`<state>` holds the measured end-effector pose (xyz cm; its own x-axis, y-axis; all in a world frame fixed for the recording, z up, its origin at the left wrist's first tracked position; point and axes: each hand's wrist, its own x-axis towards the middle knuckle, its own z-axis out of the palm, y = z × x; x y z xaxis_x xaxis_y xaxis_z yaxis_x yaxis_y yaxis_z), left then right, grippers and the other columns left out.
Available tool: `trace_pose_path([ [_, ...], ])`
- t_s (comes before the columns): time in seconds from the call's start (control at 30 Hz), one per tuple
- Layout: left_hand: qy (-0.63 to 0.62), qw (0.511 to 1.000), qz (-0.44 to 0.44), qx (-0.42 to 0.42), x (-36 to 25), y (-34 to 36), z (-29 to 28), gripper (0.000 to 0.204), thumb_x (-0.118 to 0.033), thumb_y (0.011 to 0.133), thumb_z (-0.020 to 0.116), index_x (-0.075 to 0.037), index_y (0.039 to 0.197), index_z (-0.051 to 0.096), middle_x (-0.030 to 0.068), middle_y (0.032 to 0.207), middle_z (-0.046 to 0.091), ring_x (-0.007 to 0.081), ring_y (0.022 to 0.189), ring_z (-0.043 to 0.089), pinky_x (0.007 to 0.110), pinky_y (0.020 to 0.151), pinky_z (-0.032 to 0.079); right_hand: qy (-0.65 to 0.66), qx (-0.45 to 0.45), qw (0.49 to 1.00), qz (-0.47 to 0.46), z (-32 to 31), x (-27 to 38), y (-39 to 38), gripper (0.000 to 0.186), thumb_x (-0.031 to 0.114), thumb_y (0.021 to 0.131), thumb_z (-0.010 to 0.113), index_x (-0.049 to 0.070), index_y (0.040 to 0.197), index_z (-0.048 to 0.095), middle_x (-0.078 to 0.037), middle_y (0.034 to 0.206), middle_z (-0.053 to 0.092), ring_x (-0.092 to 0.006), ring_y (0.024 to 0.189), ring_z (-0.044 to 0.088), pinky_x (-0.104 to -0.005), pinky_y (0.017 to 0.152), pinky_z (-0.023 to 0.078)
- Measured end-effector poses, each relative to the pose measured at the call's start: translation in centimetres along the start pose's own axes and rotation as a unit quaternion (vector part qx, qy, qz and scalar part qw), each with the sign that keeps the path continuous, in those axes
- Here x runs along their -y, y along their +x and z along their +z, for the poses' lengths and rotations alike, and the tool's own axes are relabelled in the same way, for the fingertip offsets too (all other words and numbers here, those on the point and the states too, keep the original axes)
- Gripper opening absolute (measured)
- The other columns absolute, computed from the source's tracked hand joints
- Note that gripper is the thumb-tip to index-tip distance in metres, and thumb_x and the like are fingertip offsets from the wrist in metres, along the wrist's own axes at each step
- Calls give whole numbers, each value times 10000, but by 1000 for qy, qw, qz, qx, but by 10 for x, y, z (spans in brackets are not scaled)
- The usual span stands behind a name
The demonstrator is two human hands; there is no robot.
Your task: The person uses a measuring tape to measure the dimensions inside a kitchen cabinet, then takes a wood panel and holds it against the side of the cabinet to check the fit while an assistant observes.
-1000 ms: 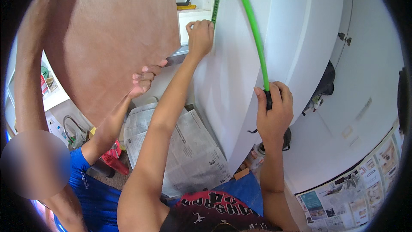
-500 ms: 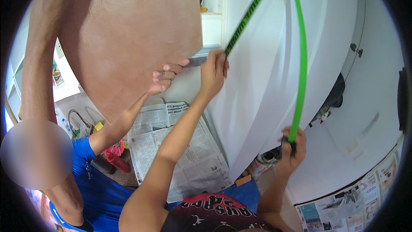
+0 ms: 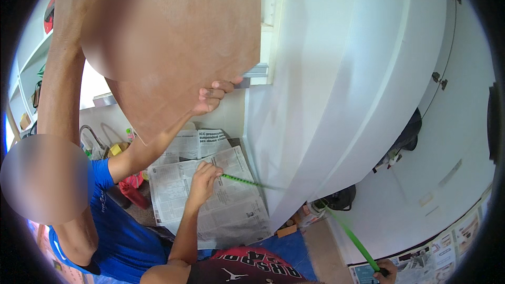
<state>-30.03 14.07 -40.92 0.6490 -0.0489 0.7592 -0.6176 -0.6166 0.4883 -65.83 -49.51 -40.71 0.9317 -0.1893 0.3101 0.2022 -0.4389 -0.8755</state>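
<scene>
My left hand (image 3: 205, 179) is closed, pinching a stretch of green tape measure (image 3: 357, 244) above the newspaper sheets (image 3: 202, 220). At the lower right edge, my right hand (image 3: 387, 273) is closed at the other end of the green blade. The tape case is mostly hidden by the fingers and the picture's edge. Between my hands the blade runs off to the right, partly smeared by motion. A co-worker in a blue shirt (image 3: 126, 239) holds up a large brown wooden panel (image 3: 210, 26), one hand (image 3: 215, 94) at its lower corner and the other high at the left.
A white cabinet side (image 3: 310, 100) rises at the right of the newspaper. Beyond it stand white doors (image 3: 415, 194) with a dark bag (image 3: 407, 137) hanging near them. A red bottle (image 3: 134, 194) and a faucet (image 3: 92, 135) are behind the co-worker's arm.
Both my hands have come down, the left from beside the cabinet edge to above the newspaper, the right toward the lower edge. The tape has dropped with them. The panel has shifted slightly right.
</scene>
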Motion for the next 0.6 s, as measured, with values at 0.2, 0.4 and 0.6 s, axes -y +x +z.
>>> trace_pose_path([
  [0.2,1,993,5,116,-7,-26,-20,158,-157,865,800,-37,944,733,78,923,666,294,990,576,406,897,494,-60,113,985,118,-62,-27,-20,455,-27,821,811,-32,1267,723,-171,1327,693,-269,1126,690,-362,949,579],
  [0.4,27,997,21,75,-6,-39,-32,187,-197,873,816,-37,934,742,83,1110,697,307,1120,591,410,976,488,-71,190,978,48,-102,-37,12,378,2,896,765,-47,1268,722,-169,1352,678,-262,1216,646,-374,998,563],
  [0.6,-119,963,-154,187,16,-83,-27,177,-189,935,786,-20,986,773,112,954,750,284,946,713,384,868,538,-43,168,952,251,-111,5,61,341,8,921,751,-35,1258,726,-147,1307,687,-229,1175,643,-354,949,565],
])
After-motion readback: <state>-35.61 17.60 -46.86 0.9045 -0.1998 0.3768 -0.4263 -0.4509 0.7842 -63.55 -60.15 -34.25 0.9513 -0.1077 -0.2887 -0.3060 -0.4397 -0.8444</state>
